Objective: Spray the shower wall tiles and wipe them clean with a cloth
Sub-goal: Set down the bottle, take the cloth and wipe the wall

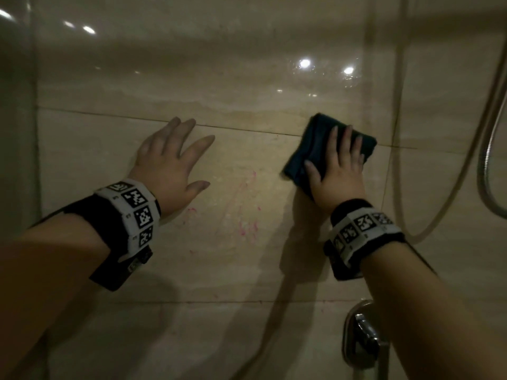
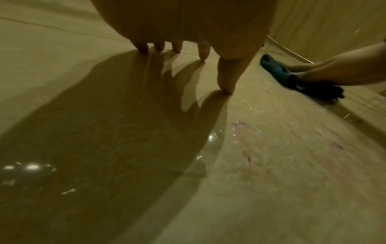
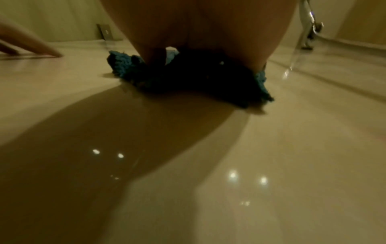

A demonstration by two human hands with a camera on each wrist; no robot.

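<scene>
A glossy beige tiled wall (image 1: 247, 78) fills the head view. My right hand (image 1: 340, 171) lies flat with straight fingers on a folded dark blue cloth (image 1: 310, 144), pressing it against the tile just below a grout line. The same cloth (image 3: 125, 66) shows under my palm in the right wrist view, and to the right as the cloth (image 2: 273, 67) in the left wrist view. My left hand (image 1: 170, 157) rests spread and flat on the wall to the left, holding nothing; its fingertips (image 2: 203, 54) touch the tile. Pink smears (image 1: 247, 215) mark the tile between and below the hands.
A metal shower hose (image 1: 488, 165) hangs in a loop at the right edge. A chrome mixer handle (image 1: 365, 333) sticks out of the wall under my right forearm. The wall corner (image 1: 35, 133) runs down the left side. No spray bottle shows.
</scene>
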